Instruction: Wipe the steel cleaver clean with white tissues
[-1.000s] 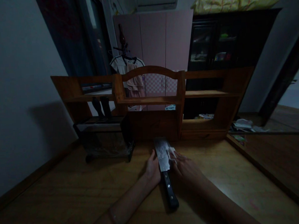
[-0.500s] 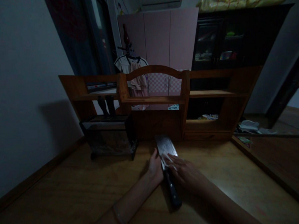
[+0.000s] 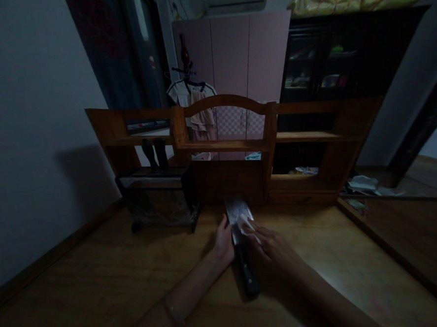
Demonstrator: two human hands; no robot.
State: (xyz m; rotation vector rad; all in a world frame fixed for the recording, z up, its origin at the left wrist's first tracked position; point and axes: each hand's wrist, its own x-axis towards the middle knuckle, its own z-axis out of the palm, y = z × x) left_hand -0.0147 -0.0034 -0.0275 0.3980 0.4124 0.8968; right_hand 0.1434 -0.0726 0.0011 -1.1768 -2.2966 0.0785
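Observation:
A cleaver [image 3: 238, 210] with a wide metal blade and a black riveted handle is held above the wooden tabletop, its blade pointing away from me. My left hand [image 3: 223, 243] grips it from the left near the base of the blade, thumb up along the edge; the other fingers are hidden underneath. Pressed on the blade's face is a white tissue [image 3: 247, 227], pinched under the fingers of my right hand [image 3: 273, 246]. The black handle hangs free toward me, between my forearms.
On the left of the table [image 3: 111, 283] stands a knife block [image 3: 157, 199] with two dark-handled knives upright in it. A wooden shelf rack [image 3: 225, 146] runs along the back edge. A wall [image 3: 35, 145] borders the left side.
The cleaver has shifted slightly left and away from me, its handle swinging left. My right hand and the tissue have moved a little along the blade; the left hand shifted slightly left.

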